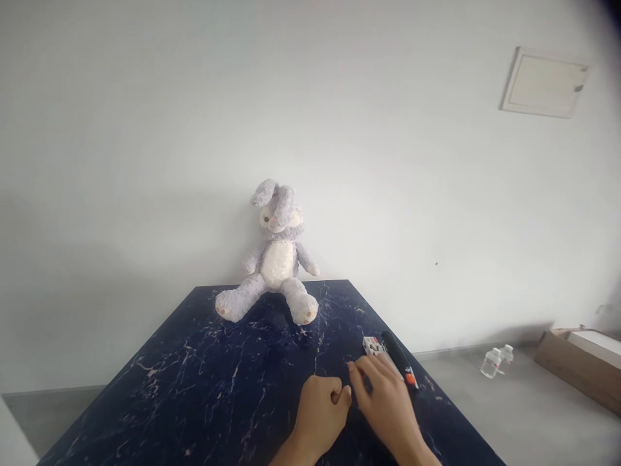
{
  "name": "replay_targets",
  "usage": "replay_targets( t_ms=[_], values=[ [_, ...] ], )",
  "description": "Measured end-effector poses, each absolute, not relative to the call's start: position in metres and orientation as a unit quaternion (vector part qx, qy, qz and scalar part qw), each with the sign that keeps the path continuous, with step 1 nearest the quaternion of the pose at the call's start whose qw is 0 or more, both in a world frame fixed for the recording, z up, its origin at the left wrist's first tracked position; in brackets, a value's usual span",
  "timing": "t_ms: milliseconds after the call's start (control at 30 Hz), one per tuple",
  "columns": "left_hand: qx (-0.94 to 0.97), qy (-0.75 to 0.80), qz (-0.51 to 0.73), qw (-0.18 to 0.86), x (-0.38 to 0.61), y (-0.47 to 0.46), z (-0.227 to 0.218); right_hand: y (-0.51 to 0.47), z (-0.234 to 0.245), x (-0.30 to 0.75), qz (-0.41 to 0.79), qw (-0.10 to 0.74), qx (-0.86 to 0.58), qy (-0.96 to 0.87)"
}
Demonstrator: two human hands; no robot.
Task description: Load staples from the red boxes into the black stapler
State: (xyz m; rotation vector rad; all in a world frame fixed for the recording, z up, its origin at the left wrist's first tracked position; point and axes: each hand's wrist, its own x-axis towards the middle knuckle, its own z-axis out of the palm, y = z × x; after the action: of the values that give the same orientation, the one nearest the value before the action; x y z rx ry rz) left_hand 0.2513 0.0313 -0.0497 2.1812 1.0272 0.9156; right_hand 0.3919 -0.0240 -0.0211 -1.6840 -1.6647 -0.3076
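Observation:
My left hand (pixel 320 409) is held above the dark blue marbled table (pixel 194 382), its fingers curled into a fist. What it holds, if anything, is hidden. Close beside it on the right, my right hand (pixel 383 400) has bent fingers, with the thumb and index tips drawn together. Nothing I can name shows between them. Just beyond the right hand lies a small flat white pack with red and dark print (pixel 372 345), partly covered by the fingers. Alongside it rests a long black object with an orange and white end (pixel 398 357).
A grey-lilac plush rabbit (pixel 278 262) sits at the table's far edge against the pale wall. On the floor to the right are two clear plastic bottles (pixel 491 362) and an open cardboard box (pixel 572 366). A white panel (pixel 544 83) is set in the wall.

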Motion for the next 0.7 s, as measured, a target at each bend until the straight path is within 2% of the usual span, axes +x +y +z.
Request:
replay_targets(
  t_ms=[133,267,367,433,700],
  values=[
    [0.811,0.378,0.350,0.278,0.250,0.030,-0.049,-0.028,-0.017,0.432,-0.156,0.396,-0.750,-0.506],
    [0.821,0.358,0.346,0.279,0.248,0.026,-0.048,-0.025,-0.030,0.470,-0.043,0.361,-0.845,-0.392],
    [0.834,0.348,0.340,0.258,0.248,0.022,-0.047,-0.021,-0.042,0.482,0.054,0.332,-0.860,-0.383],
    [0.844,0.342,0.336,0.240,0.248,0.019,-0.046,-0.019,-0.045,0.482,0.078,0.308,-0.860,-0.398],
    [0.875,0.317,0.319,0.179,0.248,0.014,-0.048,-0.018,-0.050,0.483,0.059,0.297,-0.851,-0.430]
  ],
)
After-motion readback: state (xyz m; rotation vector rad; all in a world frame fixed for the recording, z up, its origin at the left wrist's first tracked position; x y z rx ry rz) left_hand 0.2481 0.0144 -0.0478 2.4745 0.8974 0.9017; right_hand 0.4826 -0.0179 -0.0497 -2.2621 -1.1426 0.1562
